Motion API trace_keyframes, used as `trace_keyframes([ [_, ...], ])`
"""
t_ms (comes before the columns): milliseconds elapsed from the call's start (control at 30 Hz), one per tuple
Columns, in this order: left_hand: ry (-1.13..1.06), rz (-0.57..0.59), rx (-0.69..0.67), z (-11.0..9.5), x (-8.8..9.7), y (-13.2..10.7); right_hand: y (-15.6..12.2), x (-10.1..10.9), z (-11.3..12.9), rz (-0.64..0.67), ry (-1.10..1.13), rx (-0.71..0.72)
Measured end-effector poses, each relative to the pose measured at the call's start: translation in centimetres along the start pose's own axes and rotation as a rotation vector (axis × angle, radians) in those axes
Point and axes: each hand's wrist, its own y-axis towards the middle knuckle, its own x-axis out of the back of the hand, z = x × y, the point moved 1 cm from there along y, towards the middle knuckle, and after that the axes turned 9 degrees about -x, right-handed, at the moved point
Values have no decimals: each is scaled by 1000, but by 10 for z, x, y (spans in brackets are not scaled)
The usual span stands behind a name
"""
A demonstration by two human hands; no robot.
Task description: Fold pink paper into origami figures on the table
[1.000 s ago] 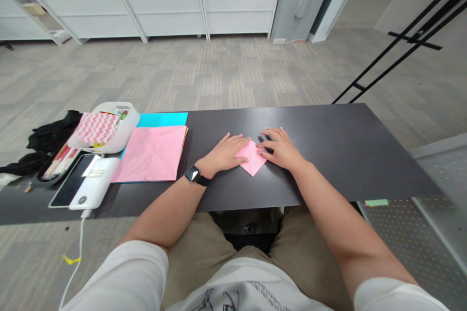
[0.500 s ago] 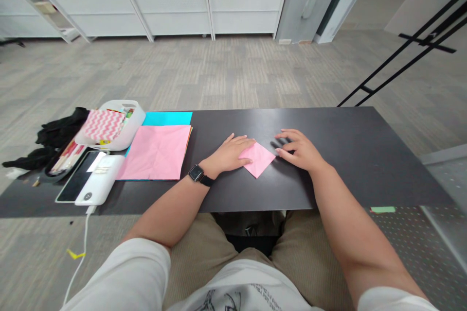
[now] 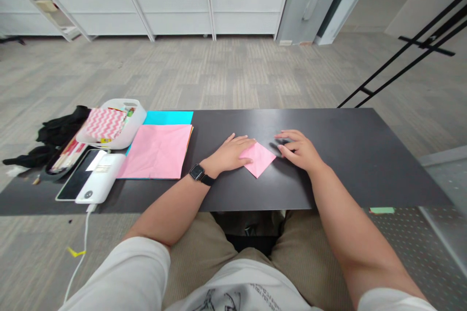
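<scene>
A small pink square of folded paper [image 3: 260,159] lies flat on the dark table, turned so one corner points at me. My left hand [image 3: 233,153] rests over its left corner, fingers stretched out and thumb on the paper, so that corner is hidden. On the other side, my right hand [image 3: 299,150] hovers just off the right corner. Its fingers are apart and slightly bent, with nothing between them. A black watch [image 3: 197,172] is on my left wrist.
Left of my hands lies a stack of pink paper [image 3: 158,150] over blue sheets [image 3: 170,117]. Beyond it stand a white basket [image 3: 134,126], a white power bank [image 3: 100,180] with a cable, a tablet-like device [image 3: 75,184] and black cloth [image 3: 60,129]. The dark table [image 3: 365,155] extends right.
My right thumb has shifted slightly to the right and closer to the other fingers. My left hand and the folded paper stay in place.
</scene>
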Motion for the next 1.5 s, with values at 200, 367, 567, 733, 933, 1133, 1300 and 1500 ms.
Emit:
trace_keyframes([
  [200, 15, -33, -18, 3, -5, 0, 6, -22, 14, 9, -42, -27],
  [367, 24, -50, -35, 2, -5, 0, 6, -38, 25, 164, -193, -56],
  [567, -9, 16, -83, 5, 12, -10, 4, -35, 24, 177, -237, -82],
  [733, -28, 34, -121, 13, 25, -22, 5, -36, 22, 193, -237, -85],
  [933, -1, -5, -124, 9, 38, -32, 5, -37, 19, 196, -235, -82],
  [1133, 7, -6, -129, 5, 47, -36, 5, -37, 18, 207, -243, -84],
  [1300, 35, -276, -117, -9, 40, -25, 6, -36, 20, 190, -255, -73],
  [1500, 11, -286, -124, -22, 19, -8, 8, -43, 33, 121, -313, -92],
])
